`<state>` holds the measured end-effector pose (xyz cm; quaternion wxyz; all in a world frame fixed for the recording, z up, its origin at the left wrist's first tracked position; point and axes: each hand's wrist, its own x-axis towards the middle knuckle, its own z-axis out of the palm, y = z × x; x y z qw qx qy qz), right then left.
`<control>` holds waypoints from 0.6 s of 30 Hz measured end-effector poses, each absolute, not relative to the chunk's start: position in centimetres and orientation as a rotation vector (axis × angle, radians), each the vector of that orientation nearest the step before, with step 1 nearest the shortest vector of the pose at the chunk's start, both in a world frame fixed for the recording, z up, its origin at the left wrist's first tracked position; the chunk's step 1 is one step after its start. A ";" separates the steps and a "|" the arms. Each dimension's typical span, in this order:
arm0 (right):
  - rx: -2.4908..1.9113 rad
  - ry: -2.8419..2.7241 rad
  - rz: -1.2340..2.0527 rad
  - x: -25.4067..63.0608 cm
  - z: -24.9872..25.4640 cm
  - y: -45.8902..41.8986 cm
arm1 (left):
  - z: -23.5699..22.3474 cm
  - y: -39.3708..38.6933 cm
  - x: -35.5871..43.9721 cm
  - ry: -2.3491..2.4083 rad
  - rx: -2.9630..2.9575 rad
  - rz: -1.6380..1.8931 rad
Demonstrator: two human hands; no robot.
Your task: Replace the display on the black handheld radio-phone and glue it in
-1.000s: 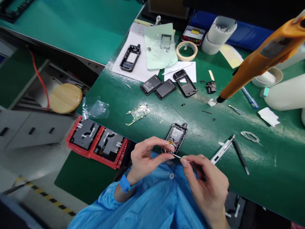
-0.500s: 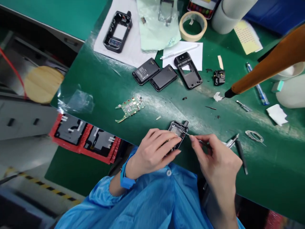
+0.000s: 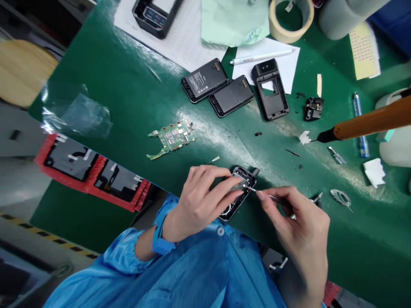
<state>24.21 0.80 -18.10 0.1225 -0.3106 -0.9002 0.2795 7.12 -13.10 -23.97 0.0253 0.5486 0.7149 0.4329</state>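
Near the table's front edge lies an opened black handheld-radio housing [image 3: 236, 209], its stub antenna pointing up and right. My left hand [image 3: 205, 194] is closed over its left side, with bent fingertips at the inner parts; the thumb is hidden. My right hand [image 3: 297, 222] pinches a thin metal tool [image 3: 252, 189], whose tip touches the inside of the housing beside my left fingertips. The tool's exact kind is hard to make out. A loose green circuit board [image 3: 175, 139] rests to the left, apart from both hands.
Two black battery packs [image 3: 205, 81] lie behind, with an empty black casing [image 3: 272, 96] beside them. A brown-handled tool [image 3: 369, 119] reaches in from the right. There is also coiled wire [image 3: 341, 197], a tape roll [image 3: 272, 21] and red-wrapped trays [image 3: 93, 171] below the left edge.
The view has shifted closer and turned slightly. My left fingers have drawn back a little, showing more of the radio housing. The tool's tip remains at the housing.
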 end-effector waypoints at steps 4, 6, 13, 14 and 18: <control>-0.944 -2.585 0.914 24.4 -18.1 0.2 | -24.1 -12.9 6.9 2.127 1.643 1.401; -0.966 -2.576 0.949 24.5 -18.1 0.0 | -24.1 -12.9 6.9 2.108 1.631 1.414; -0.991 -2.560 1.000 24.0 -18.4 0.3 | -24.3 -13.1 6.6 2.033 1.650 1.417; -0.985 -2.559 1.001 24.0 -18.5 0.4 | -24.3 -13.1 6.5 2.033 1.645 1.419; -0.962 -2.549 0.988 23.9 -18.8 0.4 | -24.0 -13.1 6.2 2.052 1.643 1.407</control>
